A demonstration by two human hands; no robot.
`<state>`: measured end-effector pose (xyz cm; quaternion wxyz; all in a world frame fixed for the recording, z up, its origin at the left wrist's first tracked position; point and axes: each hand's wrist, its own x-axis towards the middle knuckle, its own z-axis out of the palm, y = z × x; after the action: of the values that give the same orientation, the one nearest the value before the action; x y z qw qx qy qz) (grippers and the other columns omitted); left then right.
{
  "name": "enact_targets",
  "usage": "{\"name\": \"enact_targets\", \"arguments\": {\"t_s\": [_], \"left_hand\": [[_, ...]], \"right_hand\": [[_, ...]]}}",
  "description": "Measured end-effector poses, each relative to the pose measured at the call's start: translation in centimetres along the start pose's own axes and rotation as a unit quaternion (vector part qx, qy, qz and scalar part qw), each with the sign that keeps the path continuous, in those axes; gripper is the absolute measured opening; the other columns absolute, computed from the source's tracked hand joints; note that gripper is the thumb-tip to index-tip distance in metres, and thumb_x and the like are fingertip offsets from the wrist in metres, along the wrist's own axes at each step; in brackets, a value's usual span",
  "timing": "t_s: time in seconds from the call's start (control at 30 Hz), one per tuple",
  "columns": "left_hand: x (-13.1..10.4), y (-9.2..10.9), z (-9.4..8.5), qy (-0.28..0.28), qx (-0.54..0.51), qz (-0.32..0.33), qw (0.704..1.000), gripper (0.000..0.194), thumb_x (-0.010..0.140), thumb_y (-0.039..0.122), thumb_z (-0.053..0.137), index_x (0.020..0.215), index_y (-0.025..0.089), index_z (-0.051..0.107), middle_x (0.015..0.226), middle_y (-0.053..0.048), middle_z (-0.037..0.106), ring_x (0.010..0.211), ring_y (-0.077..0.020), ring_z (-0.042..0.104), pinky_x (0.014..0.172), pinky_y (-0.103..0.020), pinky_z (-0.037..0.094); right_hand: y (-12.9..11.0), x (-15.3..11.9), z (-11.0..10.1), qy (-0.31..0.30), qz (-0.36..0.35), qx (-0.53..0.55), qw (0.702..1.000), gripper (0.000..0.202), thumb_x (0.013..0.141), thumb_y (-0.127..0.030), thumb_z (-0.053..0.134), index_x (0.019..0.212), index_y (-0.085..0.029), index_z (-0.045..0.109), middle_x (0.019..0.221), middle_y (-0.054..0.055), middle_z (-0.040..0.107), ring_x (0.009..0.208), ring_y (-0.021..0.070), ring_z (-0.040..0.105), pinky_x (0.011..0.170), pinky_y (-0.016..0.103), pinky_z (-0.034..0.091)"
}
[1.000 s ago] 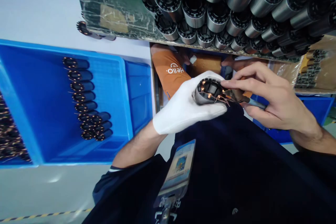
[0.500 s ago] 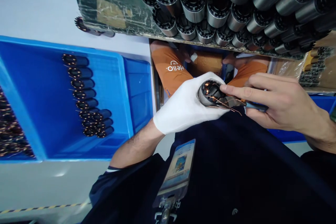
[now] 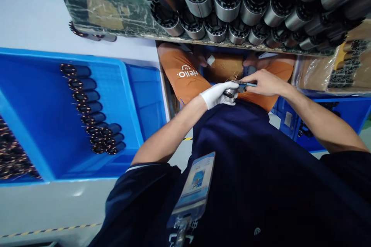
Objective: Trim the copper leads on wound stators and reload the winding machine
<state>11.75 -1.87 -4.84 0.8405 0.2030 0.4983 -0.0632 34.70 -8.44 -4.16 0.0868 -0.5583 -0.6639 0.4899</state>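
Note:
My left hand (image 3: 217,95), in a white glove, is wrapped round a motor stator (image 3: 231,93), a short metal cylinder with a dark toothed rim. It is held low, over the lap. My right hand (image 3: 265,82) is bare and closed on a pair of blue-handled pliers (image 3: 249,84). The pliers' jaws meet the stator's edge beside the gloved fingers. Fine copper wire ends show just above the jaws. Whether the jaws grip a wire is too small to tell.
Rows of bare stators (image 3: 226,5) stand on the bench above. At left, a blue bin (image 3: 121,85) holds several wound stators (image 3: 87,96). A cardboard box (image 3: 224,67) sits between the knees. A blue crate (image 3: 344,119) and plastic-wrapped goods (image 3: 315,73) are at right.
Both hands, with the stator and the pliers, have moved away from the chest, down toward the cardboard box. The stator has been tipped, so its wound end no longer faces me.

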Motion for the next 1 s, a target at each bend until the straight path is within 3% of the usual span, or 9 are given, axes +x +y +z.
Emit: {"name": "enact_targets", "arguments": {"t_s": [0.13,0.33,0.47,0.6,0.77,0.93,1.0], "left_hand": [[0.6,-1.2,-0.3,-0.013,0.005,0.008,1.000,0.022,0.092,0.031,0.084,0.085,0.016,0.069,0.071,-0.004,0.070,0.059,-0.0135,0.064,0.064,-0.026,0.061],[-2.0,0.3,0.2,-0.087,0.042,0.086,0.992,0.033,0.079,0.041,0.092,0.084,0.013,0.074,0.079,-0.009,0.079,0.071,-0.0158,0.072,0.076,-0.027,0.062],[-4.5,1.8,1.2,-0.109,0.116,0.185,0.970,0.034,0.074,0.039,0.094,0.085,0.014,0.074,0.076,-0.006,0.078,0.071,-0.0163,0.070,0.073,-0.028,0.054],[-6.6,2.5,2.1,-0.075,0.207,0.250,0.943,0.029,0.080,0.034,0.086,0.098,0.016,0.073,0.082,-0.001,0.076,0.076,-0.0169,0.068,0.076,-0.030,0.052],[-8.0,2.1,2.9,-0.039,0.305,0.312,0.899,0.042,0.083,0.040,0.084,0.115,0.015,0.073,0.104,-0.005,0.082,0.092,-0.0222,0.074,0.086,-0.034,0.058],[-9.7,2.0,3.7,0.028,0.463,0.357,0.811,0.030,0.078,0.031,0.087,0.103,0.018,0.075,0.091,-0.003,0.080,0.079,-0.0240,0.075,0.076,-0.036,0.056],[-10.5,2.2,4.0,0.034,0.485,0.368,0.793,0.027,0.078,0.029,0.087,0.100,0.019,0.075,0.090,-0.003,0.080,0.078,-0.0236,0.075,0.074,-0.035,0.056]], "right_hand": [[1.0,-0.1,0.9,-0.007,-0.009,0.051,0.999,0.044,0.095,-0.027,0.064,0.128,-0.021,0.092,0.099,0.001,0.088,0.072,0.0131,0.060,0.075,0.029,0.041],[-2.7,-2.9,-2.5,0.020,0.002,0.048,0.999,0.044,0.094,-0.027,0.064,0.128,-0.021,0.092,0.095,-0.001,0.086,0.075,0.0143,0.065,0.078,0.028,0.046],[-5.4,-4.8,-4.0,0.092,-0.021,-0.021,0.995,0.057,0.098,-0.025,0.062,0.151,-0.024,0.082,0.110,0.004,0.086,0.087,0.0191,0.071,0.089,0.032,0.053],[-7.3,-6.4,-4.1,0.135,-0.067,-0.099,0.984,0.067,0.102,-0.025,0.063,0.169,-0.025,0.068,0.122,0.011,0.080,0.107,0.0270,0.071,0.102,0.042,0.058],[-8.5,-7.1,-3.5,0.159,-0.097,-0.148,0.971,0.061,0.107,-0.028,0.064,0.167,-0.024,0.070,0.117,0.011,0.077,0.102,0.0273,0.072,0.096,0.043,0.061],[-9.3,-7.3,-3.8,0.151,-0.069,-0.096,0.981,0.055,0.109,-0.027,0.064,0.164,-0.029,0.073,0.114,0.004,0.085,0.092,0.0214,0.076,0.086,0.035,0.060],[-9.7,-7.6,-4.1,0.157,-0.091,-0.098,0.979,0.056,0.109,-0.026,0.065,0.164,-0.028,0.074,0.110,0.004,0.083,0.091,0.0215,0.074,0.085,0.035,0.059]]}}
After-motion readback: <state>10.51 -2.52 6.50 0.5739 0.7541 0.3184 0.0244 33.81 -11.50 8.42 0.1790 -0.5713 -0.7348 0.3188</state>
